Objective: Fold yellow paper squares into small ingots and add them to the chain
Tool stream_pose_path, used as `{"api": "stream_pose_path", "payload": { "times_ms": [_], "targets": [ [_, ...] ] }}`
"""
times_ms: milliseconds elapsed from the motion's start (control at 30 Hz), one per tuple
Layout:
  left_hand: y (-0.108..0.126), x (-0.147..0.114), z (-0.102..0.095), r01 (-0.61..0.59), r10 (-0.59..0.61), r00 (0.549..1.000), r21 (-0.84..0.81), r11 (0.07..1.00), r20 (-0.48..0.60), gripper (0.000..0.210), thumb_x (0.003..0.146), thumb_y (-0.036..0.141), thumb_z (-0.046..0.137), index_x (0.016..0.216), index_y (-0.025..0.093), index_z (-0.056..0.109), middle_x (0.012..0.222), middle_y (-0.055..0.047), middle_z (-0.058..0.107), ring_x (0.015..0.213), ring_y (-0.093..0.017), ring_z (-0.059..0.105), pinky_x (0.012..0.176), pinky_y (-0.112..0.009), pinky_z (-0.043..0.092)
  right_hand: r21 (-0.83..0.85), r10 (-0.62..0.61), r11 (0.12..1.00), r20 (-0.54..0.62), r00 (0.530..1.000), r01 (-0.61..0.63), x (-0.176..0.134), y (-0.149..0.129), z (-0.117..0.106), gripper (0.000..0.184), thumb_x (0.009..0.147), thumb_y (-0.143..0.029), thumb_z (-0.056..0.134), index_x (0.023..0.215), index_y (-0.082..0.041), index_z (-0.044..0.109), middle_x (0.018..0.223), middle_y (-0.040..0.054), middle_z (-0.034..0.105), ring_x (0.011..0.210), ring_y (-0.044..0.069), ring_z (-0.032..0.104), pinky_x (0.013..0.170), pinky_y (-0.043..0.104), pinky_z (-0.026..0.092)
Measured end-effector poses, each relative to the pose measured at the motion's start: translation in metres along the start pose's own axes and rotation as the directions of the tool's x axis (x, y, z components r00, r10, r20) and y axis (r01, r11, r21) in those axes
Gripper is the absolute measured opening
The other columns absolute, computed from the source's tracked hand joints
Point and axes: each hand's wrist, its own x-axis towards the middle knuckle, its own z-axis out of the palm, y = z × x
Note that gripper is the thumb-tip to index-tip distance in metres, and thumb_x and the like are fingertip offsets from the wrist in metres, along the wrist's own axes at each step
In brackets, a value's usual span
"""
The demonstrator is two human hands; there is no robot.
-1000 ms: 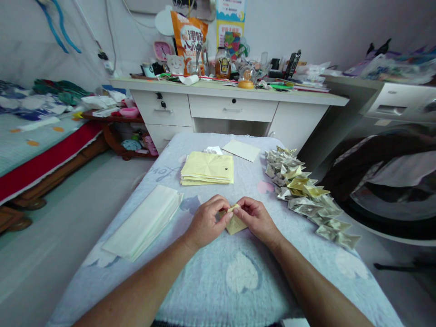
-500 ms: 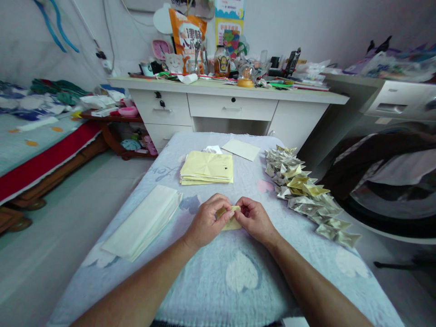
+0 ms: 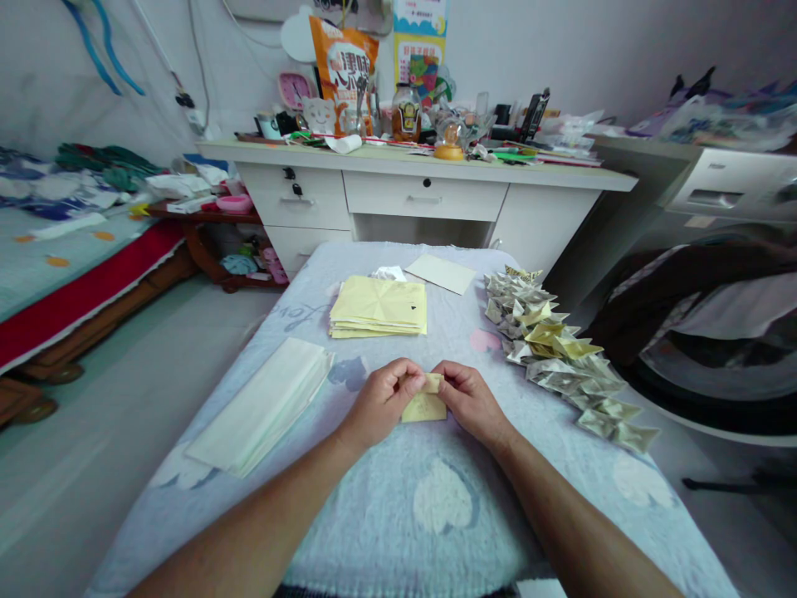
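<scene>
Left hand (image 3: 381, 404) and right hand (image 3: 471, 404) work close together, each in a narrow pinch, thumb against fingers, holding a small folded piece of yellow paper (image 3: 424, 409) between them. I take the stack of yellow paper (image 3: 378, 307) as my landmark: the folded piece is on its near side, a little to the right. From my view the left hand grips the piece's left side and the right hand its upper right corner; a narrow flap shows between the thumbs, and I cannot tell whether the lower edge touches the cloth-covered surface (image 3: 354, 531). The stack's top sheet has crease lines and a small dark mark toward its right edge. Nearer than the stack and to its left, I see a long bundle of pale paper (image 3: 265, 407) lying at a slant. Just beyond the stack is a crumpled white paper (image 3: 389, 274), and beyond it to the right lies a flat pale sheet (image 3: 441, 274). Well to the right of the stack, pointed folded-paper pieces (image 3: 564, 361), mostly greyish with some yellow, form a slanting row along the edge. Farther past the stack stand white drawers (image 3: 427, 196), with an orange bag (image 3: 349, 79) and a jar (image 3: 406, 116) on top.
</scene>
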Motion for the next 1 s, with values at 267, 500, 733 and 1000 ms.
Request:
{"api": "stream_pose_path", "payload": {
  "times_ms": [267, 500, 733, 1000],
  "targets": [
    [-0.004, 0.000, 0.003, 0.072, -0.073, 0.997, -0.049, 0.996, -0.014, 0.017, 0.085, 0.026, 0.054, 0.101, 0.020, 0.055, 0.082, 0.001, 0.062, 0.074, -0.012, 0.058, 0.066, -0.021, 0.043, -0.035, 0.043, 0.998, -0.013, 0.999, -0.043, -0.002, -0.004, 0.000, 0.025, 0.082, -0.036, 0.052, 0.071, -0.015, 0.059, 0.060, -0.0025, 0.047, 0.054, 0.009, 0.041, 0.049, 0.021, 0.030],
    [-0.002, 0.000, 0.000, 0.074, -0.074, 0.996, -0.016, 0.997, -0.054, 0.016, 0.080, 0.020, 0.057, 0.097, 0.019, 0.058, 0.077, 0.002, 0.061, 0.070, -0.011, 0.057, 0.063, -0.020, 0.044, 0.005, -0.004, 1.000, -0.079, 0.997, 0.004, -0.002, -0.008, -0.004, 0.038, 0.090, -0.048, 0.042, 0.071, -0.017, 0.055, 0.057, -0.0032, 0.044, 0.051, 0.009, 0.040, 0.048, 0.021, 0.031],
    [0.001, 0.003, -0.001, 0.068, -0.065, 0.994, 0.038, 0.997, -0.090, 0.018, 0.078, 0.021, 0.061, 0.095, 0.017, 0.062, 0.082, 0.001, 0.063, 0.073, -0.012, 0.056, 0.064, -0.020, 0.043, 0.004, 0.012, 1.000, -0.013, 1.000, -0.012, 0.000, -0.002, -0.001, 0.029, 0.078, -0.044, 0.063, 0.074, -0.016, 0.055, 0.060, -0.0039, 0.045, 0.054, 0.009, 0.038, 0.050, 0.021, 0.029],
    [-0.006, 0.002, -0.003, 0.106, -0.106, 0.994, -0.010, 0.994, 0.020, 0.024, 0.085, 0.036, 0.054, 0.081, 0.014, 0.064, 0.065, 0.002, 0.055, 0.061, -0.010, 0.048, 0.055, -0.019, 0.037, 0.017, -0.001, 1.000, 0.071, 0.997, 0.000, -0.001, 0.003, 0.000, 0.025, 0.082, -0.040, 0.061, 0.077, -0.018, 0.054, 0.062, -0.0044, 0.043, 0.056, 0.009, 0.037, 0.050, 0.021, 0.028]
  ]
}}
